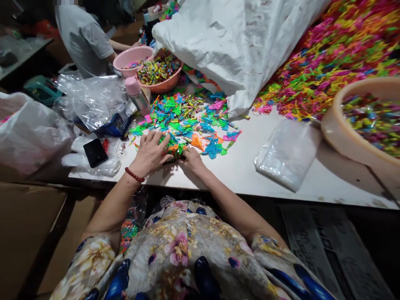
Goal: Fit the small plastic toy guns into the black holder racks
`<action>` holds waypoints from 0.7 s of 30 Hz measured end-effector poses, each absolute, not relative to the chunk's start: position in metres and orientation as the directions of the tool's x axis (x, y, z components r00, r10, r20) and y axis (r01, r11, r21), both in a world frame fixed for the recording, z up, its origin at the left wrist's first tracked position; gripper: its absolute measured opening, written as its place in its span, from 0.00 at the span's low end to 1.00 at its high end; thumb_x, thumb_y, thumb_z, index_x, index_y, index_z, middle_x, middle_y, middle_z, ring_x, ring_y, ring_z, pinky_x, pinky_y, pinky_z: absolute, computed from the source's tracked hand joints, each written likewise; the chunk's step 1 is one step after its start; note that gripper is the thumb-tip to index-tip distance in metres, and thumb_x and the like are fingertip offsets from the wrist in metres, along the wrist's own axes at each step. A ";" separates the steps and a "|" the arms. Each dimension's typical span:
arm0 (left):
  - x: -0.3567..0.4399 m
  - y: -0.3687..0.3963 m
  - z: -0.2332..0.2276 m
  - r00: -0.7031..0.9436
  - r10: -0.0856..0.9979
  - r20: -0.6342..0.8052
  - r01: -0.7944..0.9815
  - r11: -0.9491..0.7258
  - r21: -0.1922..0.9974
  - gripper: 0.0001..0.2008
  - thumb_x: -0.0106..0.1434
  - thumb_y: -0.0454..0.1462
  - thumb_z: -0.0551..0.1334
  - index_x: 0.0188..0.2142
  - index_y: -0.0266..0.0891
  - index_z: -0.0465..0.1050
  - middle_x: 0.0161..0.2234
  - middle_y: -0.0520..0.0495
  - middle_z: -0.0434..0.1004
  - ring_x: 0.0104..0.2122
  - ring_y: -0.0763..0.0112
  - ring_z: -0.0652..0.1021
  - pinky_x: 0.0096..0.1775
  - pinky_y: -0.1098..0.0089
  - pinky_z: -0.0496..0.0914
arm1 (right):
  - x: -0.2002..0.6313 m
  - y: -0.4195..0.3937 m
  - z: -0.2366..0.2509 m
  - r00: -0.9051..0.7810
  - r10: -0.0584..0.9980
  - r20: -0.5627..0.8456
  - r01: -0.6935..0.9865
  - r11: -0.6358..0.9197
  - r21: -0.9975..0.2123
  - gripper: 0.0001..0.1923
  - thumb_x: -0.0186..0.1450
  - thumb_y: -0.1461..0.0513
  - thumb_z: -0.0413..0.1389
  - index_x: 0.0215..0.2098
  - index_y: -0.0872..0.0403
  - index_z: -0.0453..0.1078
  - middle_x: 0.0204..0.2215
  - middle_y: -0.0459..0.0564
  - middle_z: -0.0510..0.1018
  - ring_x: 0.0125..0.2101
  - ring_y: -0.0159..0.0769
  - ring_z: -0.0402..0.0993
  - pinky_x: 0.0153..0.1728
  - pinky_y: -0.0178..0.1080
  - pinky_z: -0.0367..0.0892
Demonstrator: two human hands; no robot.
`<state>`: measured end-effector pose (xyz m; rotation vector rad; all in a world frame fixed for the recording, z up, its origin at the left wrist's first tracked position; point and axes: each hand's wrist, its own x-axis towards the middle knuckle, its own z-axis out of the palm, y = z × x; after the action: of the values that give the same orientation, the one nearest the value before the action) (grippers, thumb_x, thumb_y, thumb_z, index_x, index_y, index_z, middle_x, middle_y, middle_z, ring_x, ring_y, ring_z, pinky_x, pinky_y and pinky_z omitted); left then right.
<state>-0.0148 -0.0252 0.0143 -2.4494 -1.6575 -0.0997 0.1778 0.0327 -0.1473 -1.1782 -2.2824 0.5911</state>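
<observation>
My left hand, with a red bead bracelet at the wrist, lies spread over the near edge of a heap of small colourful plastic pieces. My right hand is beside it at the table's front edge, fingers bent inward among a few green and orange pieces. What its fingertips hold, if anything, is hidden. Just right of the hands, a blue piece and an orange piece lie flat on the white table.
A stack of clear plastic bags lies to the right, near a large peach basin. Behind are a white sack and a big coloured pile. At left are a black phone, a pink-capped can and a person in grey.
</observation>
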 end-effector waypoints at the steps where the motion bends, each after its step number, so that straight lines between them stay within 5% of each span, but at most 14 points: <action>1: -0.017 -0.019 0.016 0.441 0.887 0.136 0.897 -0.430 -0.106 0.34 0.70 0.52 0.62 0.69 0.39 0.64 0.67 0.31 0.66 0.66 0.40 0.65 0.61 0.45 0.63 | 0.175 0.032 -0.147 -0.490 0.844 0.218 0.608 0.510 -0.609 0.14 0.66 0.61 0.62 0.49 0.55 0.79 0.45 0.57 0.79 0.46 0.46 0.73 0.46 0.43 0.69; 6: -0.016 0.002 0.010 0.607 0.795 0.018 0.795 -0.606 -0.034 0.32 0.75 0.51 0.55 0.74 0.45 0.55 0.74 0.43 0.56 0.74 0.47 0.54 0.67 0.45 0.55 | 0.169 0.037 -0.142 -0.505 0.856 0.109 0.605 0.441 -0.662 0.12 0.66 0.63 0.61 0.48 0.55 0.79 0.44 0.54 0.81 0.43 0.42 0.76 0.44 0.39 0.70; 17: -0.009 0.005 0.004 0.565 0.819 -0.097 0.824 -0.567 0.007 0.21 0.77 0.39 0.49 0.66 0.45 0.65 0.71 0.45 0.64 0.73 0.54 0.60 0.69 0.43 0.52 | 0.181 0.039 -0.124 -0.625 0.779 0.043 0.599 0.514 -0.614 0.14 0.69 0.65 0.58 0.51 0.56 0.79 0.47 0.57 0.84 0.47 0.44 0.79 0.47 0.38 0.68; 21: -0.012 0.006 0.000 0.586 0.807 -0.072 0.810 -0.586 0.030 0.21 0.76 0.37 0.50 0.66 0.46 0.66 0.71 0.44 0.64 0.73 0.56 0.60 0.70 0.44 0.51 | 0.182 0.038 -0.121 -0.594 0.804 0.039 0.553 0.443 -0.706 0.12 0.68 0.64 0.60 0.48 0.54 0.81 0.43 0.52 0.85 0.43 0.42 0.80 0.42 0.36 0.67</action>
<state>-0.0120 0.0057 0.0004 -2.8510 -1.4545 0.0813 0.1815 0.0385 -0.1205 -1.1524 -2.3301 0.9363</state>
